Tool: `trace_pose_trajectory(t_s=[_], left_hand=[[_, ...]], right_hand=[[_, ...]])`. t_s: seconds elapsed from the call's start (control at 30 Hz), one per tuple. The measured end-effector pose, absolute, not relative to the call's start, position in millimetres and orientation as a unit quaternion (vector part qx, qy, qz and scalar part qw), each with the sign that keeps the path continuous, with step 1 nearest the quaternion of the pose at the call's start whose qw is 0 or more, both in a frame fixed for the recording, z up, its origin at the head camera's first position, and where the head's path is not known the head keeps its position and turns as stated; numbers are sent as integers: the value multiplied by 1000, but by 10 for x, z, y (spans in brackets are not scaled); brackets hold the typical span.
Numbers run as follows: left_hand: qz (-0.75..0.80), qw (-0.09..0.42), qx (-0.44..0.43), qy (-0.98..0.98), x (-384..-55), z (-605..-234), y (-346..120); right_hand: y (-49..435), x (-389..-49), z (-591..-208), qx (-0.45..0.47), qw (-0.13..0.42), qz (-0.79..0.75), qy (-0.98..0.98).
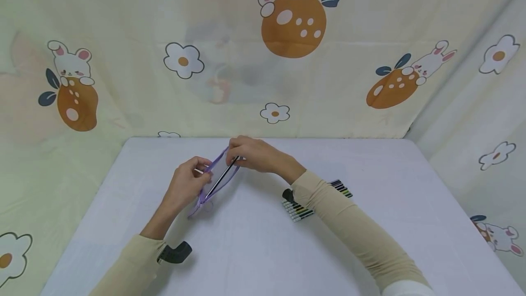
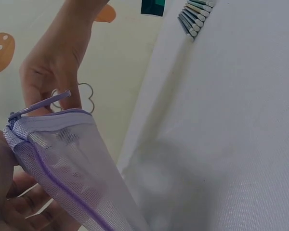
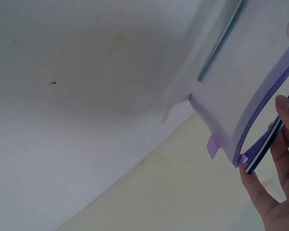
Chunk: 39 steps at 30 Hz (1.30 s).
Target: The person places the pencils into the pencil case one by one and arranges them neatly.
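My left hand [image 1: 186,186] grips a purple-edged mesh zip pouch [image 2: 77,159] by its side, above the far left part of the table. The pouch mouth is spread, and its zip pull [image 2: 48,101] sticks out at one corner. In my right hand [image 1: 256,153] a slim black pen with a pale stripe [image 3: 267,144] is pinched between thumb and fingers. That pen slants across the pouch mouth, one end near the zip edge. Through the pouch's pale wall, the right wrist view shows another dark, slim stick [image 3: 224,41].
Several slim pens with pale ends [image 1: 297,211] lie side by side on the white table [image 1: 255,250], partly hidden under my right forearm. Black wrist mounts [image 1: 176,252] jut from both sleeves. A curtain with rabbit prints [image 1: 230,22] hangs behind the table.
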<state>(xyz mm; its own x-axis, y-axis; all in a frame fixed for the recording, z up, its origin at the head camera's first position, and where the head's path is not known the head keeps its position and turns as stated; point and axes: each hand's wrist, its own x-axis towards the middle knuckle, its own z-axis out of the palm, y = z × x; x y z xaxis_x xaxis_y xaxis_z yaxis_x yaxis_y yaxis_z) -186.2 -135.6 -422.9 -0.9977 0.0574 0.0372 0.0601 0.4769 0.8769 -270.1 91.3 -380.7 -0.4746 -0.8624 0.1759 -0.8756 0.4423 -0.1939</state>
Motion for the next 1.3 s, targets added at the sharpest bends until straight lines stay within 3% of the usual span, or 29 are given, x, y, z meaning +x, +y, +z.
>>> trace_pose_trajectory(t_s=[0.63, 0.77, 0.93, 1.3], left_hand=[[-514, 4, -35, -857, -1862, -4216, -1332], [-512, 7, -38, -858, -1865, -4225, -1337], [-510, 11, -40, -859, -1876, -4239, -1346], [-512, 13, -42, -858, -1887, -4233, -1368]], right_hand=[[813, -2773, -3884, 513, 57, 105, -850], [811, -2767, -3900, 506, 99, 96, -851], [820, -2760, -3935, 451, 153, 87, -875], [937, -2792, -3935, 380, 151, 120, -904]])
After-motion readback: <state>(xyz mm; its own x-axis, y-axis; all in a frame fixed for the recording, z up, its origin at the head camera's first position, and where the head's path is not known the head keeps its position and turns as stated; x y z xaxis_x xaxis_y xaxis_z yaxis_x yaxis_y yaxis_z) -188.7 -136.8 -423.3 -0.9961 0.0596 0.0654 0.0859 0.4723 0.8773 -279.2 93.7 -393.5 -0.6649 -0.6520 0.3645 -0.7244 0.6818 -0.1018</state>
